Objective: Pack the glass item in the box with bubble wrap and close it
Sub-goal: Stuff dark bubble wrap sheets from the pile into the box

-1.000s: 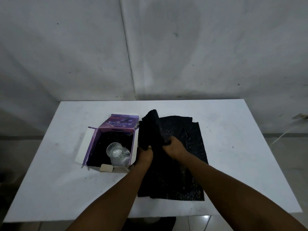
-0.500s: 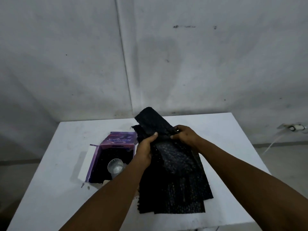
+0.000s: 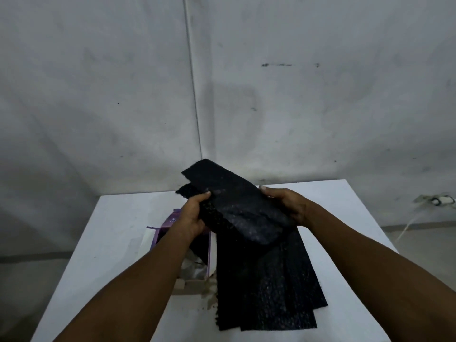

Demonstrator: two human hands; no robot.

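Both hands hold a folded piece of black bubble wrap (image 3: 237,208) raised above the white table (image 3: 118,243): left hand (image 3: 191,215) grips its left edge, right hand (image 3: 288,206) its right. More black wrap (image 3: 266,287) lies flat below. The open purple box (image 3: 209,253) sits beside it, largely behind the left forearm, with the glass item (image 3: 193,266) partly visible inside

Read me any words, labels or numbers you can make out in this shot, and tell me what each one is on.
Purple box flap: a bit of pale print shows beside the left hand, too small and blurred to read, and partly hidden by that hand.
Black bubble wrap, white table, wall: no text; the wall's dark marks are smudges, not writing.
Nothing else carries lettering.
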